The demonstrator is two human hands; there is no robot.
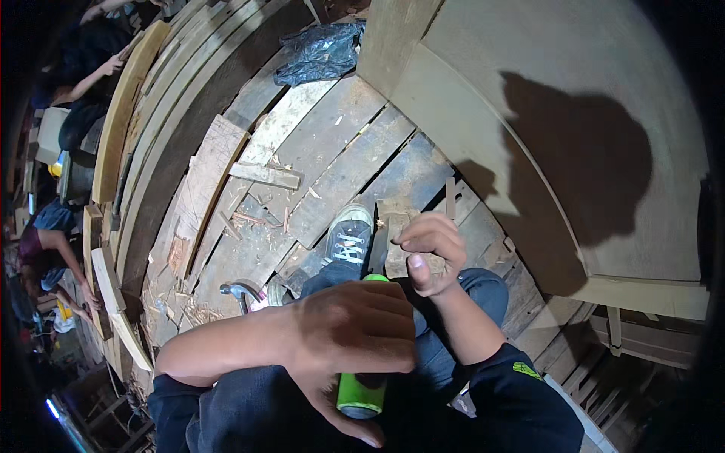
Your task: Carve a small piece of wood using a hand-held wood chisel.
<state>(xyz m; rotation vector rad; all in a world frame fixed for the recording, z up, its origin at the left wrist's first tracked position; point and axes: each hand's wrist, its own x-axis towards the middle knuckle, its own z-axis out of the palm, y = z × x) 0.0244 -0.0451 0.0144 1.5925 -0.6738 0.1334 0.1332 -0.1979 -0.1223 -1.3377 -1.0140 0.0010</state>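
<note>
My left hand (351,328) reaches across my lap, its fingers and thumb closed around a green and black cylindrical object (361,392). Only the object's green ends show past the hand, so its exact kind is hidden. My right hand (434,249) is raised just to the right, fingers loosely curled and thumb apart from them, with nothing visible between. Beneath it a wooden block (398,219) lies by my sneaker (350,234). A hammer (239,293) rests on the floor left of my legs, partly covered by my forearm.
Planks (362,143) form the floor, with wood shavings, a loose board (211,189) and a short offcut (266,175). Curved timbers (128,113) rise at left, where other people's arms show beyond. A black plastic bag (321,53) lies ahead. A smooth panel (559,151) stands at right.
</note>
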